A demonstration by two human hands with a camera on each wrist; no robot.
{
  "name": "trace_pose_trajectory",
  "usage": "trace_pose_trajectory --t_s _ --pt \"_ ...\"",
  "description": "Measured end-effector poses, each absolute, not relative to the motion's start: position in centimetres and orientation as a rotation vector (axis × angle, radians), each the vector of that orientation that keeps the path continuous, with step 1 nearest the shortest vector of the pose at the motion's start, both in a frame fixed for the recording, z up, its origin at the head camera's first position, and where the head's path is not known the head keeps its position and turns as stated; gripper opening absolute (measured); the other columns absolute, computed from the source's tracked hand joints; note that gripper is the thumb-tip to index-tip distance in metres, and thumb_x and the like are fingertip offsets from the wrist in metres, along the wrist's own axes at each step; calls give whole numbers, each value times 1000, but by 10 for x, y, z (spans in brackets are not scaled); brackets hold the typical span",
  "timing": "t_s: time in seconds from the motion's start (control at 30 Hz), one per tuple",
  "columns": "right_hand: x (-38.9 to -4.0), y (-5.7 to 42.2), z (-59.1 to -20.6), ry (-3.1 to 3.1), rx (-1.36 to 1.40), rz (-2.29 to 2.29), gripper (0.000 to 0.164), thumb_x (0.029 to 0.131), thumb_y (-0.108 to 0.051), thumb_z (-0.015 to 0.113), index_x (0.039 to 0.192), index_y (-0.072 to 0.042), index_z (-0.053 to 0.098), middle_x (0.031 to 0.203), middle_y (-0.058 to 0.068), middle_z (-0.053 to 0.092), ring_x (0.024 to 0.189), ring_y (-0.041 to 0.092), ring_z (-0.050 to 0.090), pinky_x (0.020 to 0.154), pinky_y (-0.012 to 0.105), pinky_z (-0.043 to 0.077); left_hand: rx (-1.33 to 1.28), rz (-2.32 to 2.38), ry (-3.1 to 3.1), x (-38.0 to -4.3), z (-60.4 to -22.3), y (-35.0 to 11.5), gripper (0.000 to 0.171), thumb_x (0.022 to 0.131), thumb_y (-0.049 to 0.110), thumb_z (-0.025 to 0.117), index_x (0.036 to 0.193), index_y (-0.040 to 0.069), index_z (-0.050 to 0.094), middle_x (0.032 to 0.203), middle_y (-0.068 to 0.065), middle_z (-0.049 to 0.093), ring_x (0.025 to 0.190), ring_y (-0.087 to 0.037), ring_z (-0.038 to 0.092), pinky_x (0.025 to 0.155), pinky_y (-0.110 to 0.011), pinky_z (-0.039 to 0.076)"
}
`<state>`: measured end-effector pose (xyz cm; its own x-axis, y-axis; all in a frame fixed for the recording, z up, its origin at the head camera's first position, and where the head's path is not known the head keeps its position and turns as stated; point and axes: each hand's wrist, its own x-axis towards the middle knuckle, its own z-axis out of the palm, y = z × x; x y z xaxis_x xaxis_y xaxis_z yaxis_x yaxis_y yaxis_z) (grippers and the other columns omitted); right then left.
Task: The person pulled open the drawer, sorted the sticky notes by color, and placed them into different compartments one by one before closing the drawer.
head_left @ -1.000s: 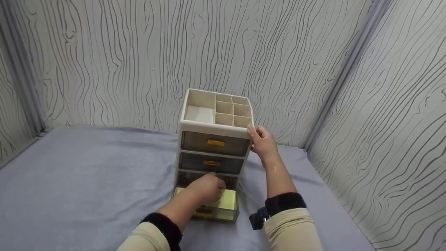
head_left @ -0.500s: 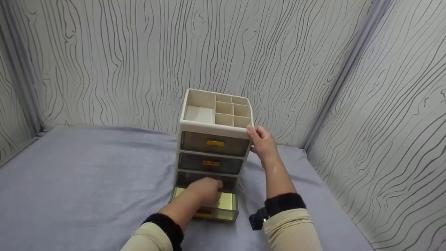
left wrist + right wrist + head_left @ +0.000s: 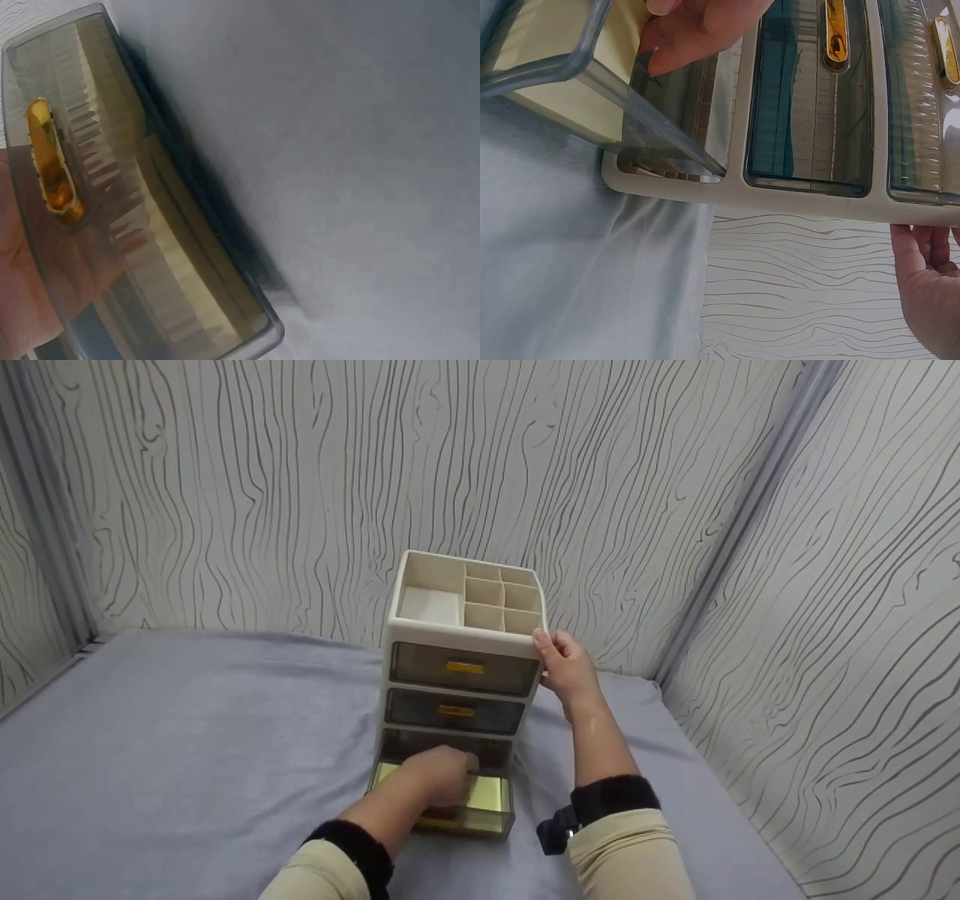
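Observation:
A white plastic drawer organizer stands on the cloth, its lowest clear smoky drawer pulled out. Blocks of pale yellow paper lie inside that drawer. My left hand reaches down into it. In the right wrist view its fingers touch a yellow block's edge; whether they pinch it is hidden. The left wrist view shows the drawer front with an amber handle and fingers blurred behind the plastic. My right hand grips the organizer's upper right front corner, thumb on the front.
Two upper drawers are pushed in. The organizer's top has a wide compartment and several small ones. A grey-blue cloth covers the surface. Wood-grain patterned panels stand behind and at the sides.
My left hand has sunk slightly lower into the drawer, and the yellow paper block beside it has gone down with it. My right hand and the organizer have stayed in place.

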<state>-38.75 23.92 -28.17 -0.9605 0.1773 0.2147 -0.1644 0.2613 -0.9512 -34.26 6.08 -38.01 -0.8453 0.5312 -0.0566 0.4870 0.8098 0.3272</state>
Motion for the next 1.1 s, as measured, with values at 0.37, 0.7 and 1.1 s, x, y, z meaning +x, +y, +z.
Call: trace_pose_trajectory --t_s 0.37,0.7,1.1 --pt "-387 241 -281 -2235 6 1775 29 91 -35 54 83 -7 48 89 8 49 87 20 51 79 41 49 1117 556 2984 -332 -373 46 15 84 14 55 93 11 67 85 1 58 81 -16 54 73 -30 48" --pt "-389 240 -283 -2204 22 1788 27 91 -33 55 82 -8 50 84 6 49 82 17 50 73 36 49 1274 475 3156 -317 -369 35 12 83 12 57 72 15 55 66 5 49 60 -11 51 54 -29 45" --pt "-388 239 -282 -2255 2 1723 30 91 -37 54 82 -9 48 86 7 47 86 19 48 81 43 49 1646 8 3300 -292 -381 32 10 77 15 63 70 17 55 64 5 46 56 -12 45 42 -26 35"
